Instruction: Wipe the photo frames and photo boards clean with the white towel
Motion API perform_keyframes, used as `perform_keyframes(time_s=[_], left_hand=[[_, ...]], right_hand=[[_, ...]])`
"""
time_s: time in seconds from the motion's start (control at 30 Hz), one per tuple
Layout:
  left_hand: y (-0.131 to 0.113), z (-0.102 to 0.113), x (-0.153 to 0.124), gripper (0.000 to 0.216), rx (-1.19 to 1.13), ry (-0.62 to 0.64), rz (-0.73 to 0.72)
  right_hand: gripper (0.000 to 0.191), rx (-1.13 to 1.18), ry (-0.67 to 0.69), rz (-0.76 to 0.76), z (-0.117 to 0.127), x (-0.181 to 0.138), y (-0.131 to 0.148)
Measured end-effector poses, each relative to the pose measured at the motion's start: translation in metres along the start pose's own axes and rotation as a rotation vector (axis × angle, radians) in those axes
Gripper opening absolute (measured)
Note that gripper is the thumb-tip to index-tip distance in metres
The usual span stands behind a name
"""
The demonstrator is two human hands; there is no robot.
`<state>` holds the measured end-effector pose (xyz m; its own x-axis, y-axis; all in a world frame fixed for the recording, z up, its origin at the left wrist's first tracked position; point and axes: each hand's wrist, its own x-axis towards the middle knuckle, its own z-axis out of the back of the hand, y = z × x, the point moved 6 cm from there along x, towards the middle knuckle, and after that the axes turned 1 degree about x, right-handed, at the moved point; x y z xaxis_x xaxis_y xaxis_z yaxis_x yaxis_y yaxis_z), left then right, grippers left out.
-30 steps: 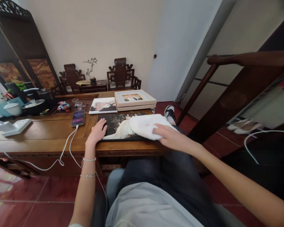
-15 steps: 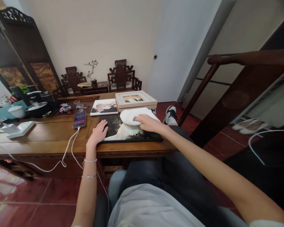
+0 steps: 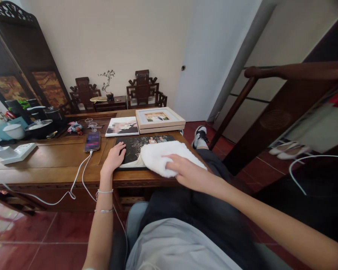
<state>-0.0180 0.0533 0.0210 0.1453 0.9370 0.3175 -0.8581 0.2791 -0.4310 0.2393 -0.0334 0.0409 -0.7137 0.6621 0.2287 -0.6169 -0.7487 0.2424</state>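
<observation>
A dark framed photo [image 3: 135, 148] lies flat near the front edge of the wooden table [image 3: 53, 165]. My right hand [image 3: 186, 172] presses a folded white cloth [image 3: 163, 157] onto the photo's near right part, fingers curled over the cloth. My left hand [image 3: 114, 157] rests flat on the photo's left edge with fingers spread, holding it still. Two thin bracelets circle my left wrist. Behind the dark photo lie a frameless print [image 3: 122, 125] and a light wooden picture frame [image 3: 159, 119].
A phone [image 3: 92, 141] with a white cable [image 3: 79, 180] lies left of the photo. Further left are a white power strip [image 3: 18, 152], pots and small items. Carved chairs stand by the back wall. A dark stair rail [image 3: 270, 71] rises on the right. My crossed leg with a sneaker [image 3: 199, 135] extends past the table's right end.
My right hand slid the cloth from the photo's near right up to its far middle, then back toward the near edge. The left hand stayed in place.
</observation>
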Motion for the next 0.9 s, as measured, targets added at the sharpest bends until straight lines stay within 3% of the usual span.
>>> perform_keyframes(time_s=[0.1, 0.17, 0.43, 0.53, 0.63, 0.73, 0.9], left_hand=[[0.001, -0.001, -0.001, 0.045, 0.012, 0.002, 0.010], [0.001, -0.003, -0.002, 0.050, 0.021, 0.027, 0.031], [0.011, -0.011, -0.001, 0.050, 0.025, 0.088, 0.093], [0.015, -0.013, 0.000, 0.049, 0.004, 0.075, 0.085], [0.017, -0.015, 0.001, 0.050, 0.001, 0.072, 0.085], [0.015, -0.015, 0.000, 0.052, 0.005, 0.071, 0.094], [0.009, -0.015, -0.001, 0.055, 0.016, 0.096, 0.095]], right_hand=[[0.047, 0.052, 0.016, 0.058, 0.002, -0.014, 0.016], [0.047, 0.041, 0.030, 0.052, 0.003, -0.005, 0.014], [0.046, -0.129, 0.016, -0.131, 0.009, 0.106, -0.046], [0.046, -0.122, -0.013, -0.158, 0.011, 0.127, -0.057], [0.048, -0.146, -0.019, -0.203, 0.007, 0.120, -0.049], [0.047, -0.193, 0.002, -0.199, -0.001, 0.091, -0.022], [0.047, -0.136, 0.043, 0.022, -0.009, 0.021, 0.041]])
